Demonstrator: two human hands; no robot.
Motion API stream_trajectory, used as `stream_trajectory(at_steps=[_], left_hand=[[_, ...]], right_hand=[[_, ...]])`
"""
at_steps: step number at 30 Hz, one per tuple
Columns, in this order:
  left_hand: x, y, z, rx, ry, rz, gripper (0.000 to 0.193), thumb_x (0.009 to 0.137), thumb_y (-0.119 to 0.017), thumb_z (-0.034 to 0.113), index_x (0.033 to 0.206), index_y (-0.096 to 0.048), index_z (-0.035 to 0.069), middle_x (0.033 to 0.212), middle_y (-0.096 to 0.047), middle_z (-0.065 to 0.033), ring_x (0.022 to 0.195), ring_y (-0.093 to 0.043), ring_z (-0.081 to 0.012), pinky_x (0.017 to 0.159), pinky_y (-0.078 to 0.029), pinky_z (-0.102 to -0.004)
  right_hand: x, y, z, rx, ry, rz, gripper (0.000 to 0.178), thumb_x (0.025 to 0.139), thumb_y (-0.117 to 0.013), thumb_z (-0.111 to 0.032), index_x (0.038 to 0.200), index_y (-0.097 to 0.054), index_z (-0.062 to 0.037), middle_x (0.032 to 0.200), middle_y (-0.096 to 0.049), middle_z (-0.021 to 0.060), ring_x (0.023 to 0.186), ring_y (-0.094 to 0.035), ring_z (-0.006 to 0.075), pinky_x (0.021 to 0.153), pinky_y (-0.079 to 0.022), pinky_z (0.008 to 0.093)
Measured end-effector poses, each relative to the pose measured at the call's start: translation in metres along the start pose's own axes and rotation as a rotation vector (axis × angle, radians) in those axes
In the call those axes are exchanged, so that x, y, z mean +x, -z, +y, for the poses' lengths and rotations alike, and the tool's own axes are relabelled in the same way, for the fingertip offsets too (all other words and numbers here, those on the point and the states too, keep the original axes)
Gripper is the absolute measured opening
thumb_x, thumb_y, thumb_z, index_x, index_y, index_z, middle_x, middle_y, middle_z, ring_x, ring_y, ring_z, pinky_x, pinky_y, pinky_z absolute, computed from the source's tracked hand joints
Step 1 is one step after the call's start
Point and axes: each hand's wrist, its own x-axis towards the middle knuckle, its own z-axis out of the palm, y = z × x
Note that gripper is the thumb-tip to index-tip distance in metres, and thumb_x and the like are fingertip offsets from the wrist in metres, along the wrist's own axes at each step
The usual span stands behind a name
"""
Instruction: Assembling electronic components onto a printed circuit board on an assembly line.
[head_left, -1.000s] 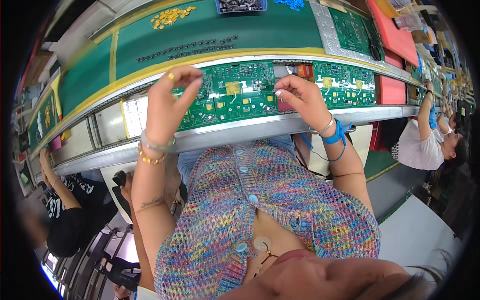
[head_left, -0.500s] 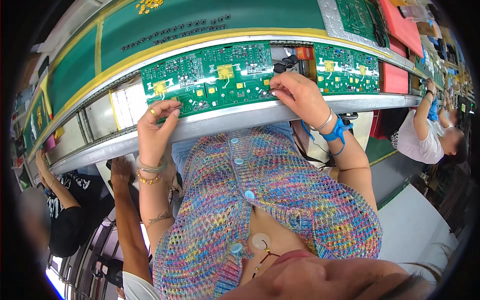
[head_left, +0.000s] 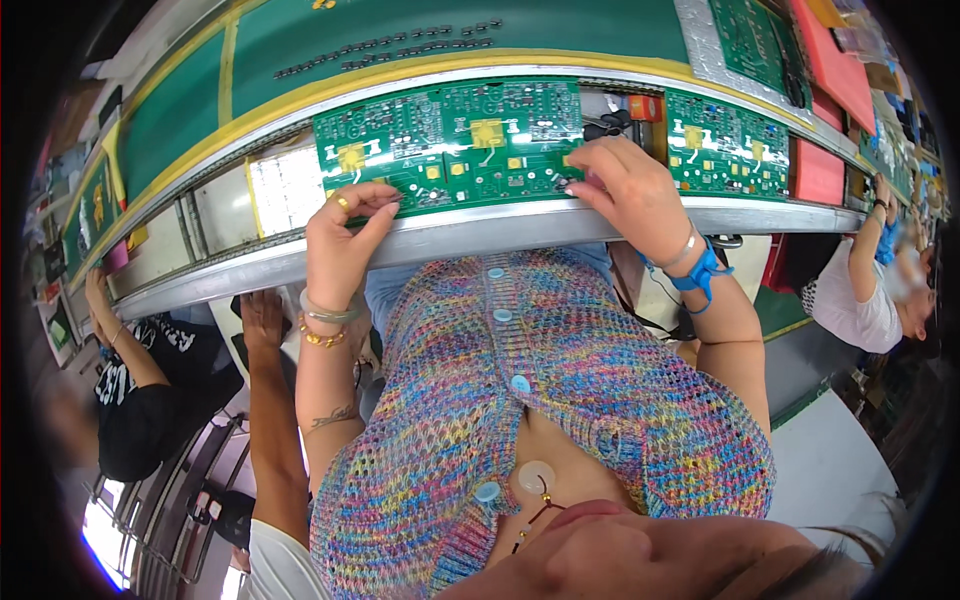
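Your left hand (head_left: 343, 240), right hand (head_left: 635, 195) curl at near corners of green board (head_left: 452, 148); can't tell if gripping. Metal rail (head_left: 480, 227) likely props board.

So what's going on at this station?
A person has both bare hands at the front edge of a green board: left hand toward its left side, right hand by its right front corner. Whether the fingertips pinch any small part is too fine to tell. The board lies behind a metal rail; a second board sits to the right, past a gap. Black parts line up in rows on the green mat beyond.
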Motion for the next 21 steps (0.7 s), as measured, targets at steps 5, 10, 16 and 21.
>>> stream_trajectory(at_steps=[5, 10, 16, 21], left_hand=[[0.006, -0.006, 0.011, 0.304, -0.265, 0.026, 0.016, 0.072, -0.073, 0.003, 0.088, -0.07, 0.004, 0.088, -0.063, -0.006, 0.081, -0.058, -0.0182, 0.073, -0.047, -0.0282], [0.009, -0.011, 0.013, 0.464, -0.37, 0.043, 0.016, 0.067, -0.076, 0.006, 0.082, -0.071, 0.005, 0.084, -0.06, -0.0044, 0.083, -0.054, -0.0223, 0.074, -0.044, -0.0323], [0.01, -0.012, 0.014, 0.563, -0.404, 0.042, 0.012, 0.07, -0.075, 0.007, 0.081, -0.071, 0.003, 0.085, -0.058, -0.0063, 0.084, -0.053, -0.0217, 0.075, -0.043, -0.0321], [0.011, -0.015, 0.013, 0.571, -0.428, 0.062, 0.012, 0.069, -0.075, 0.007, 0.08, -0.071, 0.003, 0.084, -0.058, -0.0059, 0.083, -0.053, -0.022, 0.074, -0.043, -0.0325]], right_hand=[[-0.015, -0.02, -0.02, 0.219, 0.057, 0.06, 0.025, 0.075, -0.072, -0.015, 0.095, -0.059, -0.008, 0.093, -0.061, 0.0088, 0.085, -0.06, 0.0286, 0.072, -0.05, 0.0363], [-0.022, -0.058, -0.029, 0.248, 0.164, 0.164, 0.02, 0.074, -0.07, -0.01, 0.091, -0.061, -0.0095, 0.086, -0.061, 0.0051, 0.078, -0.059, 0.0239, 0.067, -0.048, 0.0333], [-0.021, -0.063, -0.029, 0.262, 0.143, 0.219, 0.019, 0.073, -0.07, -0.009, 0.089, -0.061, -0.0099, 0.085, -0.061, 0.0039, 0.075, -0.058, 0.0221, 0.064, -0.047, 0.0322], [-0.021, -0.062, -0.029, 0.26, 0.15, 0.222, 0.018, 0.073, -0.07, -0.009, 0.089, -0.06, -0.0101, 0.085, -0.061, 0.0035, 0.075, -0.058, 0.0216, 0.064, -0.047, 0.0318]])
